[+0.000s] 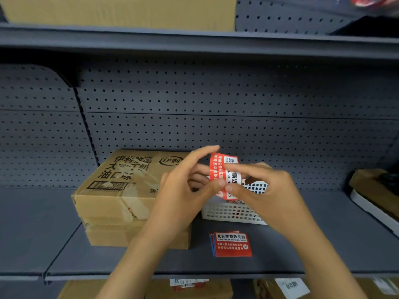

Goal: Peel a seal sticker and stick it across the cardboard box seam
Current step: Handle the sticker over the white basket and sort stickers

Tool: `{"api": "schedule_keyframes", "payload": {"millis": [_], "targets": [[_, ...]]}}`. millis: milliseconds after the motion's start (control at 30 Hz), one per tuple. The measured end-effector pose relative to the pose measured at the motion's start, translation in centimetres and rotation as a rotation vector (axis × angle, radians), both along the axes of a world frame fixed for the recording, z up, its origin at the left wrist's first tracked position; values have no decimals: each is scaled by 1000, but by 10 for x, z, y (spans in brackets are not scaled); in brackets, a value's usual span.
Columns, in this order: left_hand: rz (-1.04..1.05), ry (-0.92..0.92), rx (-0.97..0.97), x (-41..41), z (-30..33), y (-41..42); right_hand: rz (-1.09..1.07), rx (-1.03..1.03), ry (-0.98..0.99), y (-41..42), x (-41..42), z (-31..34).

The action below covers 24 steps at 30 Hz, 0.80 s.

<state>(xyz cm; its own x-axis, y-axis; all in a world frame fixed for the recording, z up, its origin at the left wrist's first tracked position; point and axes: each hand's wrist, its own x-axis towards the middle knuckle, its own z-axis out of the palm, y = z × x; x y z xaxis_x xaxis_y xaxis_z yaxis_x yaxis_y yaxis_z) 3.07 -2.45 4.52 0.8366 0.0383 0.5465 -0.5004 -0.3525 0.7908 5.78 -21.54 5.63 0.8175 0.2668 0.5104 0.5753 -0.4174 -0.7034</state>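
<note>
Nearest me: small stack of red stickers (232, 244) flat on grey shelf (64, 251). Above it I see left hand (183, 190) and right hand (261, 186) together pinching red-white seal sticker (223, 171), thumbs meeting at lower edge, sticker curled. Behind: white basket (228, 212); cardboard box (121, 186) left, seam bare.

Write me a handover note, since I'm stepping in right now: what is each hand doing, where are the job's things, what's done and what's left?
Left hand and right hand: both pinch one red seal sticker, held up above the white basket.
Cardboard box: on the shelf, left of the hands, stacked on another box.
Spare sticker stack: on the shelf in front of the basket.
Done: sticker picked up. I cannot tell if peeling has begun.
Left: finish peeling, stick it across the box seam.
</note>
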Motion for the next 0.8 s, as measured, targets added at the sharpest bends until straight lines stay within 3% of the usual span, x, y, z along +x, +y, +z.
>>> {"api": "schedule_keyframes", "payload": {"millis": [200,567,700,800], "targets": [[154,-92,358,3,-6,-4,-113,-125,-138,-3,3,-8],[308,-64,290,25,-15,-35,-201,130,102,-18,17,-18],[287,-91,310,39,-18,-50,-225,183,117,-23,31,-25],[312,-9,329,51,-21,-56,-260,246,124,-30,46,-32]]}}
